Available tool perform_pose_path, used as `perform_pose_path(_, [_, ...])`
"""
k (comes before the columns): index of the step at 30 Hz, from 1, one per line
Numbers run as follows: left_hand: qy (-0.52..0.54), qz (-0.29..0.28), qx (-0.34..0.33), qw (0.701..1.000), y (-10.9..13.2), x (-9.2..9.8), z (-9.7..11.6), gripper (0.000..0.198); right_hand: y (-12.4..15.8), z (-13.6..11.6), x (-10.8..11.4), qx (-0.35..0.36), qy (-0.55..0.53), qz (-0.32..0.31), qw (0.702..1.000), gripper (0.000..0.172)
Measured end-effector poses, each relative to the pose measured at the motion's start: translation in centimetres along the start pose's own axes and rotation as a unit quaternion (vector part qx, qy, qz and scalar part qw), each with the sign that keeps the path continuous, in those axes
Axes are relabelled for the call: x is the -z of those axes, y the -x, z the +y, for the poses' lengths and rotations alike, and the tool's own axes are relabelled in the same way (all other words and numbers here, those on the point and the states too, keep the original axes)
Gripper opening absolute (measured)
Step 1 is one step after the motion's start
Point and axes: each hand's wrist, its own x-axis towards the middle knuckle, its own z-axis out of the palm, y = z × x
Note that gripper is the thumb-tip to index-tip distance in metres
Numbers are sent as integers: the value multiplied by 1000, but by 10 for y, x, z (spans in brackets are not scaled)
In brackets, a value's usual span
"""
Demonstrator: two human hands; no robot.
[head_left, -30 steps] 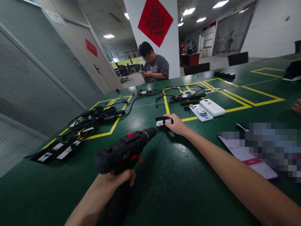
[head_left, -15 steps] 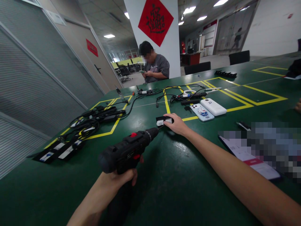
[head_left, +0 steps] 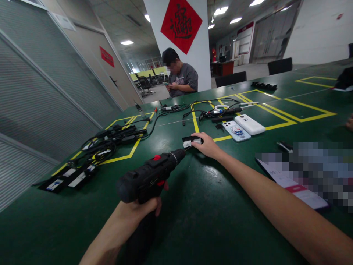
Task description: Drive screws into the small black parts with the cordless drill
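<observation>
My left hand (head_left: 143, 209) is wrapped round the grip of a black cordless drill (head_left: 150, 175) with red switches. The drill points forward and right, its chuck close to a small black piece with a white label (head_left: 188, 142). That piece is held at the table by my right hand (head_left: 205, 145), its fingers closed over the right end. A thin bit shows faintly at the chuck; whether it touches the piece I cannot tell. The far side of the black piece is hidden by my fingers.
Black cables and labelled black strips (head_left: 68, 178) lie at left on the green table (head_left: 193, 221). A phone (head_left: 236, 131), a white power bank (head_left: 249, 124) and more cables (head_left: 212, 113) lie beyond my right hand. A tablet-like screen (head_left: 292, 187) is at right. A person (head_left: 183, 79) sits opposite.
Both hands, the drill and the black piece keep nearly the same places; the whole view shifts very slightly. A distant figure behind the glass doors is no longer visible.
</observation>
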Motion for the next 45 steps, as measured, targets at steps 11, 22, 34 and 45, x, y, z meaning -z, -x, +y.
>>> perform_pose_path(11, [27,-5,-12,1000,-3,-1,-10,43,0,-3,2,-4,0,-4,1000,36])
perform_pose_path(22, [-35,-57,2,998,-2,5,2,29,-1,-2,1,0,-1,0,1000,37])
perform_pose_path(34, [-41,-64,8,997,-3,4,-2,22,-1,-2,1,-3,-1,-3,1000,37])
perform_pose_path(45, [-24,-67,-9,997,-4,6,-4,24,-1,-2,2,-4,-4,-1,1000,36])
